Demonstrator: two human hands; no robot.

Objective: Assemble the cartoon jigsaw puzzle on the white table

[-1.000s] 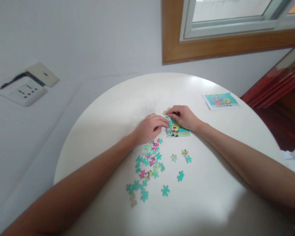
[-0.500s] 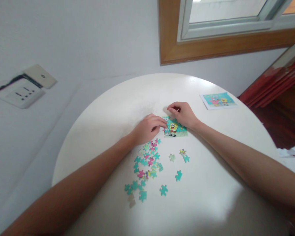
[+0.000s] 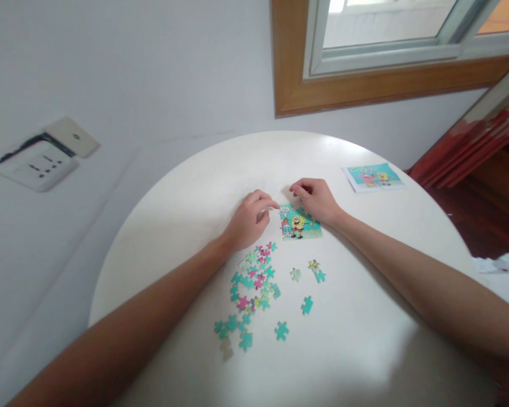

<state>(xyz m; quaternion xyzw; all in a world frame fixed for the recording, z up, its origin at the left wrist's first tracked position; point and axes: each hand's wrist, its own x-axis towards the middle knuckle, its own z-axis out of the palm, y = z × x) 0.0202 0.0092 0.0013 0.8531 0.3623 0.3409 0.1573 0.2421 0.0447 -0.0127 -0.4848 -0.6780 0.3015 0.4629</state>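
The joined part of a jigsaw puzzle (image 3: 297,228), with a yellow cartoon figure and a pale one on teal, lies flat on the white table. My left hand (image 3: 251,219) rests at its left side, index finger stretched out to the upper left edge and thumb apart from it. Over the puzzle's upper right part sits my right hand (image 3: 318,199), fingers curled in toward the thumb. Whether a piece is between those fingertips is hidden. Loose puzzle pieces (image 3: 259,280) in teal, pink and pale green are spread below my left hand.
A round white table (image 3: 365,333) stands against the wall. At its far right lies a picture sheet (image 3: 374,176) with cartoon figures. Several separate pieces, such as a teal puzzle piece (image 3: 281,330), lie nearer me. A wall socket (image 3: 40,165) is at left, a red curtain (image 3: 458,150) at right.
My left hand has drawn back leftward off the puzzle, uncovering the pale figure at its left edge. My right hand stays at the upper right with its fingers curled.
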